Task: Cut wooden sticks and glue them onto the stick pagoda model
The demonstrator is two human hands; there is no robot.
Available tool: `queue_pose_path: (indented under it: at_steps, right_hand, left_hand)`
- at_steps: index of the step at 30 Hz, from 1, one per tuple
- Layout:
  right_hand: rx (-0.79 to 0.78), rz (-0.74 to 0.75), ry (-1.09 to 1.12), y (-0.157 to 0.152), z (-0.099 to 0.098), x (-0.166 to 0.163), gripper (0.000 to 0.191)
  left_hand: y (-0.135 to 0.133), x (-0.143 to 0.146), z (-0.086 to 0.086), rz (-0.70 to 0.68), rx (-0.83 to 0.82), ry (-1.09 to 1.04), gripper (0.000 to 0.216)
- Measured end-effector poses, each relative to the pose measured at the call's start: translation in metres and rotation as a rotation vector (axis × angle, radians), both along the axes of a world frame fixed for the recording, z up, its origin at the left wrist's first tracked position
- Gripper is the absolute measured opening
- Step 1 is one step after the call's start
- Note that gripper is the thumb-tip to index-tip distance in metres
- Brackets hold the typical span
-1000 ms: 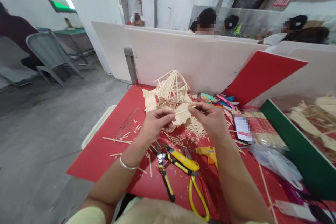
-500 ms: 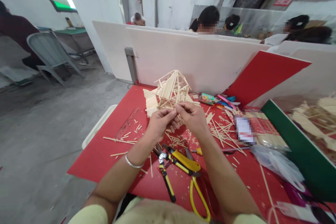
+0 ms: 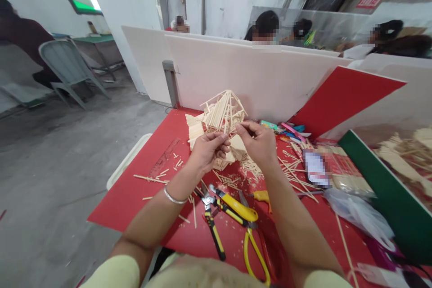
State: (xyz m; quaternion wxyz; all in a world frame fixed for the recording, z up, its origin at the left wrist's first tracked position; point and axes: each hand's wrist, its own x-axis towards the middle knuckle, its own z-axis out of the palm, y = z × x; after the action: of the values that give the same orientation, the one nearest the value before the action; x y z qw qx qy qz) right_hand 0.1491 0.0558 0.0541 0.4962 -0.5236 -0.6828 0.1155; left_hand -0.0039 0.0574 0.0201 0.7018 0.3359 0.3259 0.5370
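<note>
Both hands have been lifted a bit toward 12 o'clock since 0.5 s back, and they've been parted, so the small flat panel of glued pale sticks (image 3: 237,145) is seen btwn them again. Atm the left hand (image 3: 206,149), silver bangle (image 3: 172,198) on the wrist, is curled nearly closed, w/ thumb & fingertips pinched on the panel's 9 o'clock edge. The right hand (image 3: 259,145) is closed to a thumb-forefinger pinch; what's in it can't be made out, too small. The panel is held above the red table mat (image 3: 135,193), just at 6 o'clock of the pale stick-built house model (image 3: 222,111). Whether they touch can't be told. At 6 o'clock of the hands, yellow-handled pliers (image 3: 213,227), a yellow box cutter (image 3: 238,207) & yellow-handled scissors (image 3: 254,252) are laid close together. Loose sticks (image 3: 293,172) are scattered at 3 o'clock.
</note>
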Motion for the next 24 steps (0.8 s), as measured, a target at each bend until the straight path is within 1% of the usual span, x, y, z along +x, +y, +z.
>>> queue_pose_path:
  at_steps: [4,9,13,17,24]
  right_hand:
    - [0.022,-0.017,0.064,0.013,0.009,-0.001,0.022]
    - [-0.027,0.078,0.169,0.036,0.015,-0.005,0.020]
    - [-0.057,0.168,0.247,0.054,0.014,-0.011,0.020]
    - [-0.112,0.213,0.315,0.068,0.012,-0.015,0.022]
    - [-0.138,0.263,0.409,0.077,0.012,-0.014,0.029]
  left_hand:
    - [0.003,-0.001,0.001,0.028,0.012,0.011,0.024]
    - [0.007,-0.001,-0.001,0.027,0.020,0.003,0.021]
    - [0.008,-0.002,-0.002,0.015,0.024,0.008,0.023]
    - [0.009,-0.002,-0.002,0.021,0.025,0.008,0.025]
    - [0.011,-0.001,0.001,0.021,0.060,0.006,0.022]
